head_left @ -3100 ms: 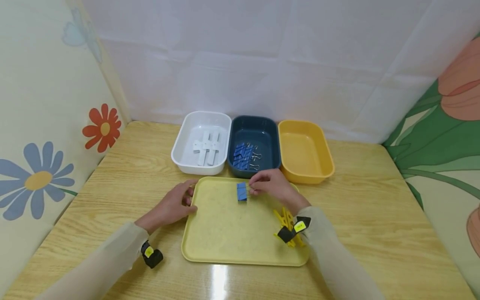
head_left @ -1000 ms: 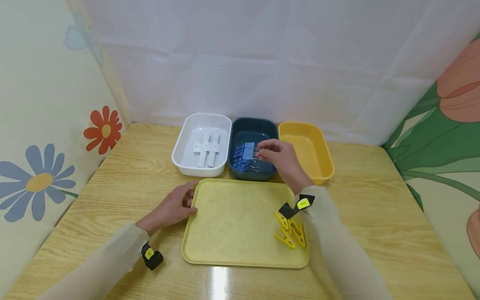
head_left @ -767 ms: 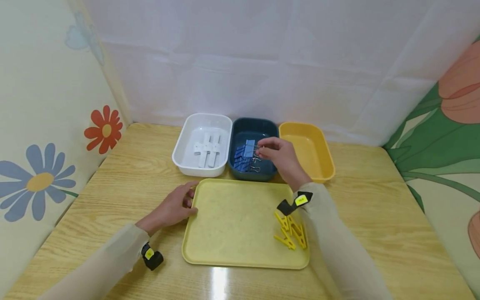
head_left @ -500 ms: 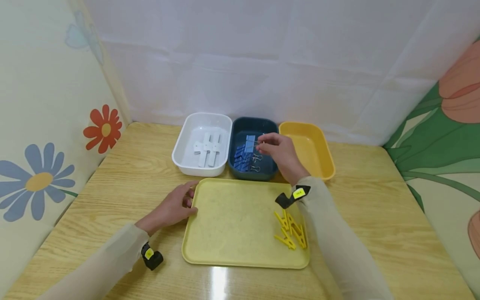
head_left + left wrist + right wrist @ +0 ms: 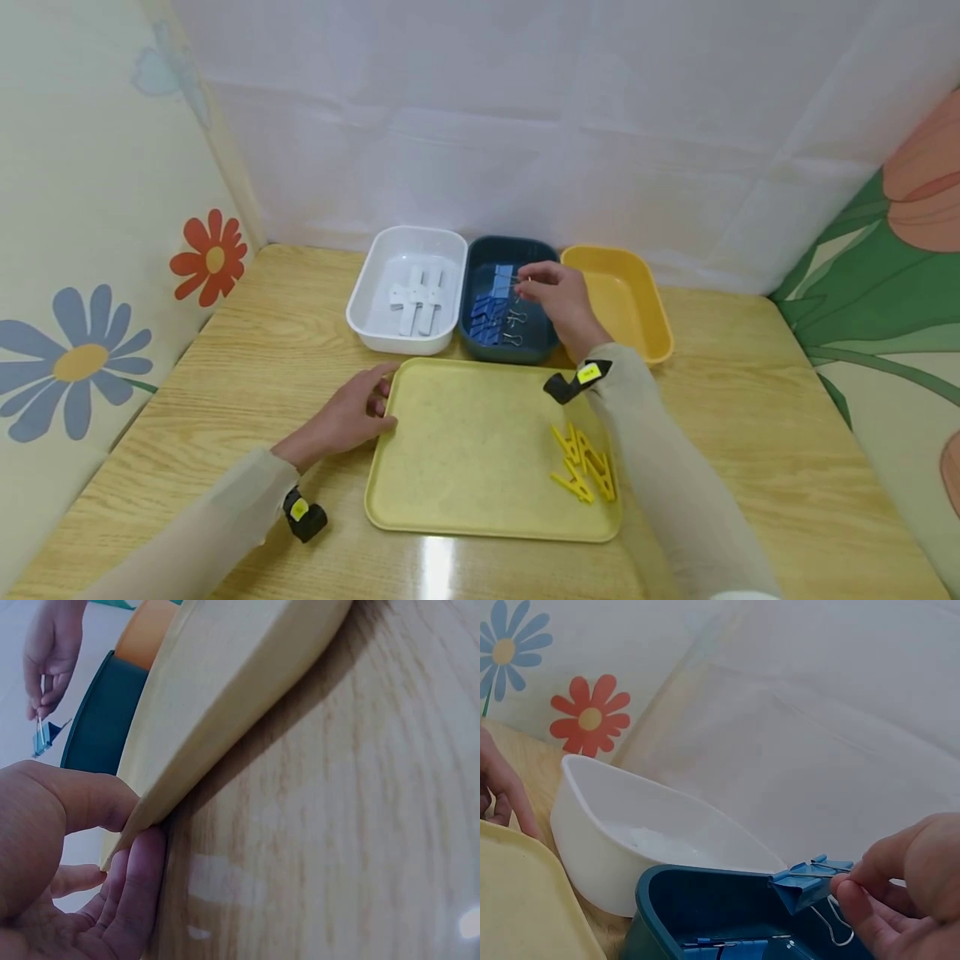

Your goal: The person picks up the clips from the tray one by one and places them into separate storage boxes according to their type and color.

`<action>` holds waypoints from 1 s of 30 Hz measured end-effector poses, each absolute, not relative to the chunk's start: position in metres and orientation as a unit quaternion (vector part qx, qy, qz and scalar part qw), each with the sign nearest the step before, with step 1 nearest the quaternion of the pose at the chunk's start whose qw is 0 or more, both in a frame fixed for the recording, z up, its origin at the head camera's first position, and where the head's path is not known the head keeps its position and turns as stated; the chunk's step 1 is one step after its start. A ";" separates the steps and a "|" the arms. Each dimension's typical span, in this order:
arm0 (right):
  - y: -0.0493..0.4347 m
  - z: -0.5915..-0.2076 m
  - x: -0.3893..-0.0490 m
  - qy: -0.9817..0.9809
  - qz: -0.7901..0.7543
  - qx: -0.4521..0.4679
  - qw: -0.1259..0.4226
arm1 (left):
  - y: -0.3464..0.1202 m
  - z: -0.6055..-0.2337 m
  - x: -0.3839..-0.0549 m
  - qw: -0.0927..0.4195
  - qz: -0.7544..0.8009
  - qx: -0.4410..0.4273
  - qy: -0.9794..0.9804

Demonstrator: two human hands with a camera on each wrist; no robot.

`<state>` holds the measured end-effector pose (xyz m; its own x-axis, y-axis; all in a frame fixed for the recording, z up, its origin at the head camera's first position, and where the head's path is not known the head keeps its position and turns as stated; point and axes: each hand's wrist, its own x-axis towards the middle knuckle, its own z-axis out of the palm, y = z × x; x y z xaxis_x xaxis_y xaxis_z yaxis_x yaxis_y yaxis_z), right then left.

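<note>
My right hand (image 5: 564, 307) pinches a blue binder clip (image 5: 503, 281) by one wire handle, above the back part of the dark blue bin (image 5: 512, 353). In the right wrist view the clip (image 5: 799, 883) hangs over the bin's rim, its other wire loop dangling. Several more blue binder clips (image 5: 486, 321) lie inside that bin. My left hand (image 5: 348, 415) grips the left rim of a pale yellow tray (image 5: 465, 450), pinching the edge in the left wrist view. Several yellow clothespins (image 5: 583, 467) lie at the tray's right side, near my right forearm.
Left of the dark blue bin stands a white bin (image 5: 393, 343) holding several white clips (image 5: 416, 302). To its right is an orange-yellow bin (image 5: 628, 312), partly behind my right hand. The bins sit side by side behind the tray, before a white cloth (image 5: 465, 150).
The right hand has lifted the binder clip off the tray and carried it over the dark blue bin, lately shifting toward the bin's back. The left hand has stayed on the tray's rim.
</note>
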<state>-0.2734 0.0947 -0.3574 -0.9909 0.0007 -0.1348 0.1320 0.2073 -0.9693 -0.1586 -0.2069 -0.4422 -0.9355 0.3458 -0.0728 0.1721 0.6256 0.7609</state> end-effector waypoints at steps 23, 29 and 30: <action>0.092 -0.375 -0.302 0.765 -0.641 0.060 0.014 | -0.207 -0.442 -0.157 0.107 0.399 0.137 0.900; 0.092 -0.378 -0.308 0.762 -0.645 0.060 0.009 | -0.207 -0.441 -0.156 0.096 0.402 0.142 0.900; 0.092 -0.379 -0.309 0.763 -0.643 0.061 0.010 | -0.207 -0.441 -0.156 0.096 0.403 0.142 0.899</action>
<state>-0.3090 0.0915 -0.3786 -0.9925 0.0798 -0.0929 0.1051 0.1654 -0.9806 -0.1556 -0.2070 -0.4405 -0.9416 0.3319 -0.0577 0.1778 0.6351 0.7516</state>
